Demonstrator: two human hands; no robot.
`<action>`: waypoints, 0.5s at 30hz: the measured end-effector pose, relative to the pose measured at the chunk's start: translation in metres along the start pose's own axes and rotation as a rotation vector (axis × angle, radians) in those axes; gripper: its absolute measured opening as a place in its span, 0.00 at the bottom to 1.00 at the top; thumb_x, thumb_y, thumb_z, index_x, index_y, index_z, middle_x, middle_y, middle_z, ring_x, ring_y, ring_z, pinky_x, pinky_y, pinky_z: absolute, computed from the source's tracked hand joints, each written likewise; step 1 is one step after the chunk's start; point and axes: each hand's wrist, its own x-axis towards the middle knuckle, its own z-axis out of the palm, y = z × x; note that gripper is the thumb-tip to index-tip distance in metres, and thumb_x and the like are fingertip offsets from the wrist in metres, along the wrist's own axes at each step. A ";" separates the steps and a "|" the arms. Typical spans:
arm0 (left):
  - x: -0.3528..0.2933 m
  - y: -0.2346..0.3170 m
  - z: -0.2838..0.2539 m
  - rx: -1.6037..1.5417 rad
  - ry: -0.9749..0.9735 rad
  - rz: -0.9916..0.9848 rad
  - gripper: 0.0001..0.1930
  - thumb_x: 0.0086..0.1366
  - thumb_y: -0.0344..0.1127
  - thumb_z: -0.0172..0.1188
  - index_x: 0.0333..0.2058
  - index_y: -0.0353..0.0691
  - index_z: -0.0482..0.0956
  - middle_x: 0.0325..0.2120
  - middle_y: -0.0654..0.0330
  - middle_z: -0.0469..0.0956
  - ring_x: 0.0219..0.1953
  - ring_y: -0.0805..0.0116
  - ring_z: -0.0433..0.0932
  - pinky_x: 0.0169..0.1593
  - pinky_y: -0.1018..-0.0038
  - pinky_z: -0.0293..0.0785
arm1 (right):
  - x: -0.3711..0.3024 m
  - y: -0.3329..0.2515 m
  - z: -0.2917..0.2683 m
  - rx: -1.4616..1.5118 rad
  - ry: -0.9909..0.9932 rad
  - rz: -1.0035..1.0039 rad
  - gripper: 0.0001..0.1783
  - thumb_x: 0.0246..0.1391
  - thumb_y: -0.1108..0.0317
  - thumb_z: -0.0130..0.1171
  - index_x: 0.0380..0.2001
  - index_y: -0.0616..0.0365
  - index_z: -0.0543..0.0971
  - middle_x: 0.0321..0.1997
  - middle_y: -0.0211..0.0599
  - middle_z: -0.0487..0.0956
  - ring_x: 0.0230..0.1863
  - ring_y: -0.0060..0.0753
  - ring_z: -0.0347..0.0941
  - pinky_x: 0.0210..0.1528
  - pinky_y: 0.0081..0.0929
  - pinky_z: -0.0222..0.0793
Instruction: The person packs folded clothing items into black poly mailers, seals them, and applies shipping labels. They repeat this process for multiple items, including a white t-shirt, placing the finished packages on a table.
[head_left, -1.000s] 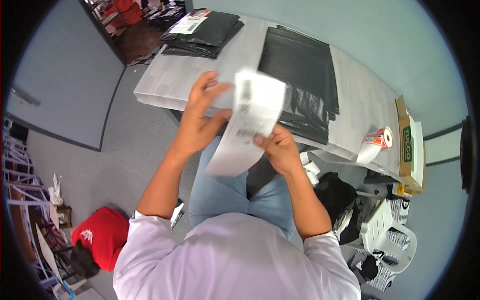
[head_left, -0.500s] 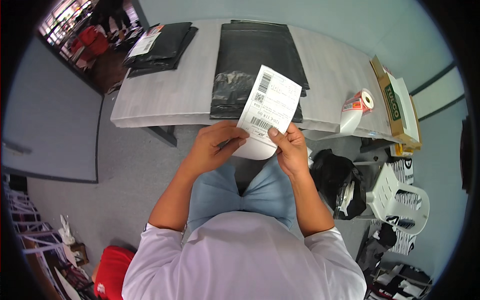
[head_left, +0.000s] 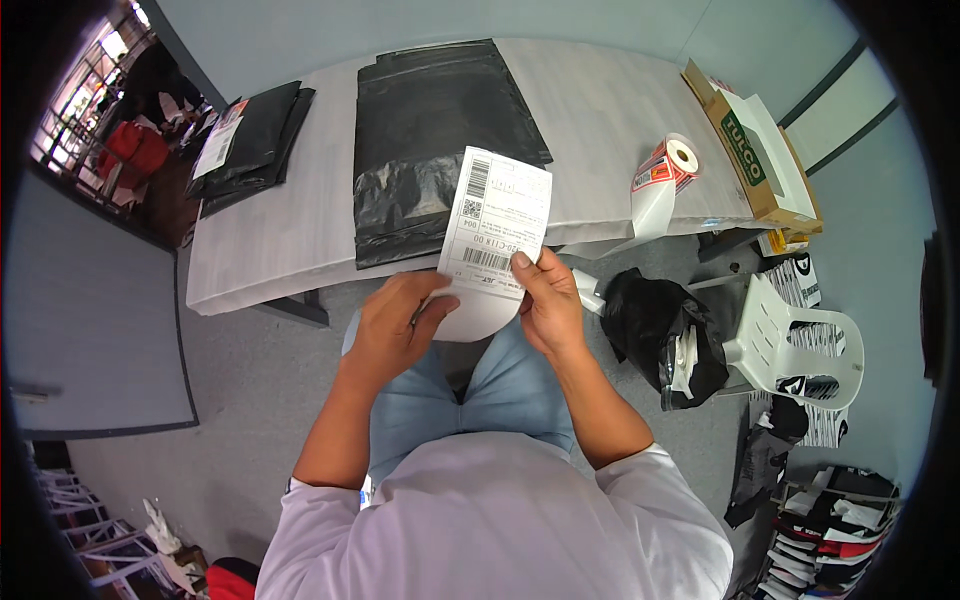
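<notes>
A white shipping label with barcodes and printed text is held up in front of the table's near edge. My right hand pinches its lower right side, thumb on top. At the lower left edge, the thumb and fingers of my left hand close on the same label, near its curled blank bottom end. Behind the label lies a stack of large black plastic mailing bags, partly covered by it. To the right, a roll of labels stands on the table with a white strip hanging over the edge.
Black labelled parcels are piled at the left end of the grey table. A cardboard box stands at its right end. Right of my legs are a black plastic bag and a white plastic chair. Folded clothes lie lower right.
The view has turned, so the table and its contents sit farther left. Both hands keep hold of the label, which appears slightly lower and more to the left.
</notes>
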 end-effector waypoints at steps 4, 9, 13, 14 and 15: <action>0.002 -0.009 0.003 -0.076 0.021 0.013 0.11 0.54 0.22 0.68 0.37 0.37 0.81 0.29 0.55 0.80 0.29 0.62 0.80 0.31 0.70 0.75 | 0.001 0.000 0.000 -0.023 0.070 0.023 0.14 0.66 0.66 0.55 0.50 0.59 0.79 0.45 0.32 0.83 0.38 0.12 0.75 0.35 0.11 0.67; 0.006 -0.006 -0.001 -0.041 -0.057 -0.012 0.12 0.53 0.19 0.68 0.37 0.34 0.80 0.31 0.53 0.81 0.30 0.66 0.81 0.33 0.74 0.76 | 0.001 0.005 -0.009 -0.082 0.093 0.009 0.13 0.65 0.65 0.56 0.49 0.57 0.80 0.41 0.27 0.83 0.30 0.06 0.70 0.25 0.08 0.58; 0.004 -0.016 -0.004 -0.076 -0.074 0.026 0.12 0.53 0.20 0.68 0.38 0.34 0.81 0.30 0.54 0.81 0.30 0.65 0.81 0.33 0.74 0.76 | 0.003 0.005 -0.009 -0.016 0.063 0.087 0.13 0.65 0.66 0.55 0.49 0.59 0.79 0.43 0.30 0.83 0.37 0.12 0.75 0.34 0.10 0.66; 0.002 -0.019 -0.003 -0.087 -0.065 0.026 0.12 0.54 0.22 0.68 0.39 0.35 0.81 0.30 0.55 0.80 0.30 0.63 0.80 0.34 0.72 0.76 | 0.003 0.006 -0.008 -0.006 0.068 0.092 0.13 0.65 0.67 0.55 0.50 0.59 0.79 0.44 0.31 0.82 0.40 0.14 0.76 0.37 0.12 0.68; 0.001 -0.020 -0.003 -0.088 -0.055 0.022 0.12 0.54 0.23 0.68 0.39 0.36 0.81 0.31 0.55 0.80 0.31 0.61 0.80 0.34 0.70 0.76 | 0.004 0.009 -0.004 0.009 0.066 0.102 0.13 0.65 0.67 0.55 0.50 0.60 0.78 0.45 0.32 0.82 0.42 0.17 0.77 0.41 0.14 0.70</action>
